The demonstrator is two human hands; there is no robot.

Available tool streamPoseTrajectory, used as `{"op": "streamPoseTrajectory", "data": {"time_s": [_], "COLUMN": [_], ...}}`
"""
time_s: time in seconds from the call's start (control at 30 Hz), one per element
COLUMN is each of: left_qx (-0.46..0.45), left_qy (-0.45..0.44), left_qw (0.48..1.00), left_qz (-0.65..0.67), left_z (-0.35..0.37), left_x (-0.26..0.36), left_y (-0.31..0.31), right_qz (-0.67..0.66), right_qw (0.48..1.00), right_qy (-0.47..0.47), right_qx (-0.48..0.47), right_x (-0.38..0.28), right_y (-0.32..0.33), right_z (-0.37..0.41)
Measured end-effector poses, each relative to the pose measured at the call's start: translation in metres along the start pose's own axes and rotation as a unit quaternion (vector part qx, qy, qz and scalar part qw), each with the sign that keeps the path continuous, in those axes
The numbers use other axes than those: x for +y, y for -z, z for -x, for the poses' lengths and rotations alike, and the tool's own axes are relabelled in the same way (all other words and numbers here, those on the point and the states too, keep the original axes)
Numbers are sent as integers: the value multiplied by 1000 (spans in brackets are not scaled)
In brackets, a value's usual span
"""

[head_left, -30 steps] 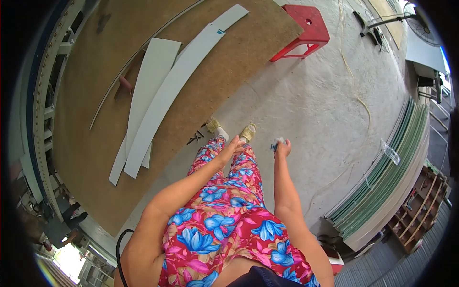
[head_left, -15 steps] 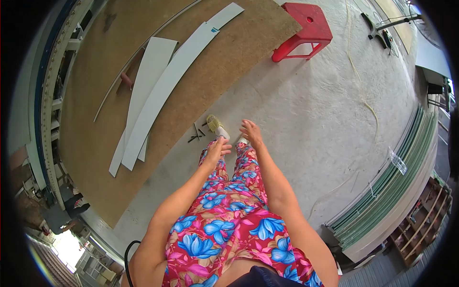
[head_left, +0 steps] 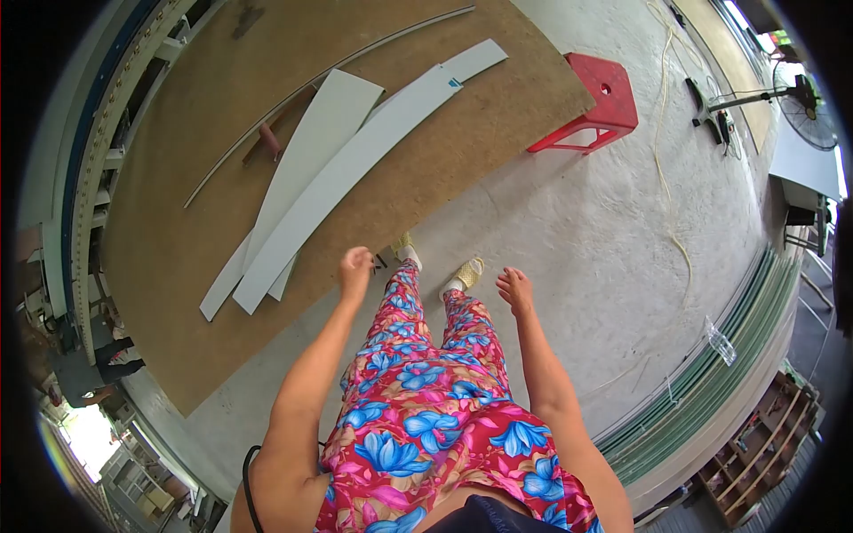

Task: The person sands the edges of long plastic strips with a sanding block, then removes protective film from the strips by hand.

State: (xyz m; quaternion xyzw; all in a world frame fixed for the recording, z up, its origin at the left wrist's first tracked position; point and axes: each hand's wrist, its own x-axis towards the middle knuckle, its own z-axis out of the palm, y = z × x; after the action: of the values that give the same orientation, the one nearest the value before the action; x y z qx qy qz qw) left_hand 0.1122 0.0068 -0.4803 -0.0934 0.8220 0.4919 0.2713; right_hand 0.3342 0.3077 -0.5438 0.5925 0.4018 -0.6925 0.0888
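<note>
My left hand [head_left: 355, 268] hangs over the near edge of a large brown board table [head_left: 426, 142], its fingers loosely bent and nothing seen in them. The closest things to it are long pale panel strips [head_left: 333, 200] lying overlapped on the board, one with a small blue mark. My right hand [head_left: 515, 290] hangs over the concrete floor, fingers slightly bent and holding nothing. Between the hands, below, are my feet in yellowish slippers [head_left: 466, 274]. Dark small pieces on the floor are partly hidden beside my left hand.
A thin curved strip [head_left: 293, 105] and a reddish cylinder [head_left: 268, 140] lie on the board. At its far corner stands a red stool [head_left: 606, 98]. Long green bundled strips [head_left: 689, 386] lie at right. A cable [head_left: 662, 151] crosses the floor; a fan [head_left: 804, 107] stands beyond.
My hands have moved apart, the left toward the board's edge and the right outward. My right foot has come forward into view. The board and stool sit lower and farther right in view.
</note>
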Motion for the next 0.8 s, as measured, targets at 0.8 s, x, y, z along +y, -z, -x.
{"op": "streamPoseTrajectory", "data": {"time_s": [0.8], "left_qx": [-415], "left_qy": [94], "left_qw": [904], "left_qz": [38], "left_z": [-78], "left_x": [68], "left_y": [162], "right_qz": [-112], "right_qw": [971], "right_qy": [-22], "right_qx": [-211], "right_x": [-123], "right_y": [-253], "right_z": [38]}}
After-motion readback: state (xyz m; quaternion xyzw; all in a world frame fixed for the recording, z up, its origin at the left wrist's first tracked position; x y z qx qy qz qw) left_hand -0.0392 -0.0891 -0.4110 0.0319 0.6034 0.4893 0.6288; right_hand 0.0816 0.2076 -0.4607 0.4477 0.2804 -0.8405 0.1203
